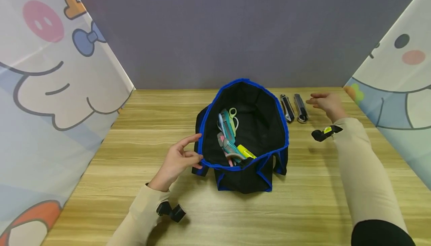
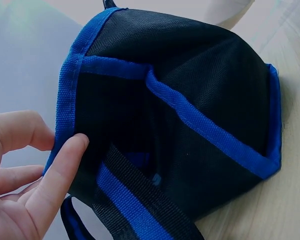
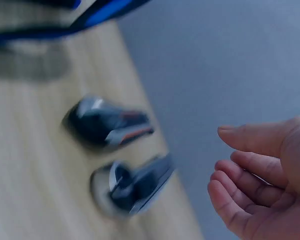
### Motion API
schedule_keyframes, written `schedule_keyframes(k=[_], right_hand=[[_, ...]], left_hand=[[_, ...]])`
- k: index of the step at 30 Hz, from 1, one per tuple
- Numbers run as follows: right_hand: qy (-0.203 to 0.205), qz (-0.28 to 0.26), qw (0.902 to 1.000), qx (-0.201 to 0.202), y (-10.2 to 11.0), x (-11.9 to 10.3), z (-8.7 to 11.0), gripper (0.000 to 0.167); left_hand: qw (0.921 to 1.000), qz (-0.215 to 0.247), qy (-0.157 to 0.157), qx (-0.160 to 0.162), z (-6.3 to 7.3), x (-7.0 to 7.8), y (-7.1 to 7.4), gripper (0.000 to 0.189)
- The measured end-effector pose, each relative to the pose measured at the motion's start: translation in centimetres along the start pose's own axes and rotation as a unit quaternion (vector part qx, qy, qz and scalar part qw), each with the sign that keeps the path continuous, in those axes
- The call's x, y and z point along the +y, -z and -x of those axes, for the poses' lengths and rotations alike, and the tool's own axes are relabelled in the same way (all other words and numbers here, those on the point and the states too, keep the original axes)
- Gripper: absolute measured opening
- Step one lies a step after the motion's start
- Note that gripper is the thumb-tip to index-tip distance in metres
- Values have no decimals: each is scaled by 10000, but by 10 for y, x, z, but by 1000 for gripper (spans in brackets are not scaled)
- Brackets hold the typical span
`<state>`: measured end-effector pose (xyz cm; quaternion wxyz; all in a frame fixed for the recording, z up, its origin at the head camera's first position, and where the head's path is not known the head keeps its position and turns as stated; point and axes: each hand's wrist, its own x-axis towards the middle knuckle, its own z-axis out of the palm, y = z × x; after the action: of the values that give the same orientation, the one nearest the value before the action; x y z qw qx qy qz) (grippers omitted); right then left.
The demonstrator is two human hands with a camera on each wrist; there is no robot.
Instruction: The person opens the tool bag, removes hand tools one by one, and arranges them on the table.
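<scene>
A black fabric tool bag (image 1: 244,180) with blue trim stands with its mouth wide on the wooden table. At its left rim, my left hand (image 1: 178,160) pinches the blue edging (image 2: 66,107) between thumb and fingers. Inside the bag lie light-green-handled scissors (image 1: 232,114), a teal cutter (image 1: 228,128), a yellow highlighter (image 1: 246,151) and several other small tools. To the right of the bag, two box cutters (image 1: 287,108) (image 1: 301,108) lie side by side. My right hand (image 1: 326,103) hovers just right of them, holding nothing, its fingers loosely bent.
A grey panel (image 1: 235,32) rises behind the table's back edge. Cartoon-printed sheets (image 1: 67,88) flank the table (image 1: 141,133) on both sides. A strap (image 2: 135,200) hangs by the bag's side pocket in the left wrist view.
</scene>
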<state>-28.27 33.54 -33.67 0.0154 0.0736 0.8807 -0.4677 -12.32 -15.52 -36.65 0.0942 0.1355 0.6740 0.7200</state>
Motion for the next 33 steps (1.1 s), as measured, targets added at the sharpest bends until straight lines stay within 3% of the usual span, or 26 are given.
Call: schedule_keyframes(k=[5,20,27,33], right_hand=[[417,-204,9988,132,-4,-28,5,59],[1172,-450,9909,-482,-32,-97,29,45],[1380,-439,9850,-941,-53,-124,38,43],[1521,-338,9753,-1565,-76,-139,42,40]], left_hand=[[10000,-2,-21,3,0,0,0,67],[10000,34,-76,2,-2,-2,1,66],[9999,69,-106,-65,-1,-2,2,66],[9999,74,-114,-58,-1,-2,3,66]])
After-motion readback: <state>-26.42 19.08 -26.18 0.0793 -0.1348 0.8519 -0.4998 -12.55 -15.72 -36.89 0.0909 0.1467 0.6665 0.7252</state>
